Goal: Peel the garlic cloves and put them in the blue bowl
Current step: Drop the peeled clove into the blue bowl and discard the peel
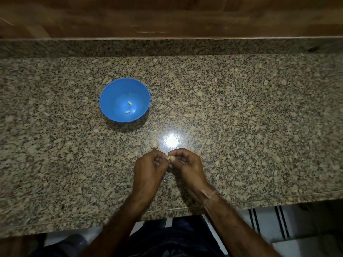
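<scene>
Head view: a garlic clove (pixel 169 157) is pinched between the left hand (pixel 148 170) and right hand (pixel 187 166); the garlic bulb (pixel 154 145) sits just beyond them, the blue bowl (pixel 124 100) farther left, two peeled cloves (pixel 129 107) inside.

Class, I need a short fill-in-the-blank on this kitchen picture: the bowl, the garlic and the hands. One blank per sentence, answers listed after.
1. The bowl on the counter is coloured ____.
2. The number of peeled cloves lying in the bowl is ____.
3. The clove being peeled is held by ____ hands, left hand and right hand.
4. The garlic bulb rests on the counter between the hands and the ____.

Missing words: blue; two; both; bowl
</scene>
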`<control>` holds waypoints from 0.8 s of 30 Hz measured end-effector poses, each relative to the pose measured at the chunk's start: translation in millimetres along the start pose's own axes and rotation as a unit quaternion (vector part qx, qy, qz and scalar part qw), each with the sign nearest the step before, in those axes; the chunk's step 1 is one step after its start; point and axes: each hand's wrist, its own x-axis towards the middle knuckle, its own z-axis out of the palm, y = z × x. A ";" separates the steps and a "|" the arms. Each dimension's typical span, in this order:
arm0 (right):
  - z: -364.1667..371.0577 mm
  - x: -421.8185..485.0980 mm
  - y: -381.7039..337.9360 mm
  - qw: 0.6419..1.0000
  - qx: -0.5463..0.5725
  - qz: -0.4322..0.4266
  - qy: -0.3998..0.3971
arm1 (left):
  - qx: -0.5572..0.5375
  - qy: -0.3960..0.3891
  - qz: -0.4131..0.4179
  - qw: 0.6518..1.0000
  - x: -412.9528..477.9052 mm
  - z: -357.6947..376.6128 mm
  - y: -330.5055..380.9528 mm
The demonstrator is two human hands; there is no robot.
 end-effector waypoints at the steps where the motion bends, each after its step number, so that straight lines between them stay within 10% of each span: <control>1: 1.3 0.0 0.7 1.000 0.017 0.011 0.002 | -0.003 0.000 0.003 1.000 0.6 0.1 -0.1; 24: -3.3 -0.7 -4.5 0.994 0.083 0.072 0.010 | 0.018 0.039 -0.041 0.998 9.7 2.2 -8.8</control>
